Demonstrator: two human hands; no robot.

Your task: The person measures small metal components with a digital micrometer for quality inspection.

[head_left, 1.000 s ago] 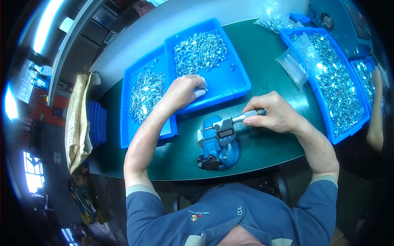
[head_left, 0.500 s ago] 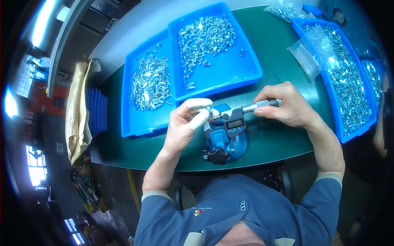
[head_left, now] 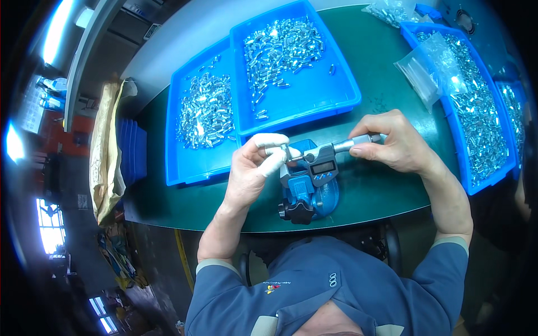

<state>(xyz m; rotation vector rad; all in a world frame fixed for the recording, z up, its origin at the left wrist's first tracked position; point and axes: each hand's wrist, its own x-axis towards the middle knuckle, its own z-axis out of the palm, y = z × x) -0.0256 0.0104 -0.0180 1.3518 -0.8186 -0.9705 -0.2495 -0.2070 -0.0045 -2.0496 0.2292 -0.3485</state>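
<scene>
A digital micrometer with a small grey display is clamped in a blue stand near the table's front edge. My left hand, with white finger cots on thumb and forefinger, pinches a small shiny metal pin at the micrometer's jaws. Whether the pin touches both measuring faces is too small to tell. My right hand grips the micrometer's silver thimble between thumb and forefinger, at the far right end of the tool.
Two blue trays of loose metal pins overlap behind the stand. At the right, another long blue tray is heaped with pins, a clear plastic bag lying over its edge. A brown paper sack stands at the left.
Both hands keep their hold and place. A slightly wider length of spindle shows beside the pin; the whole view has shifted a little.
</scene>
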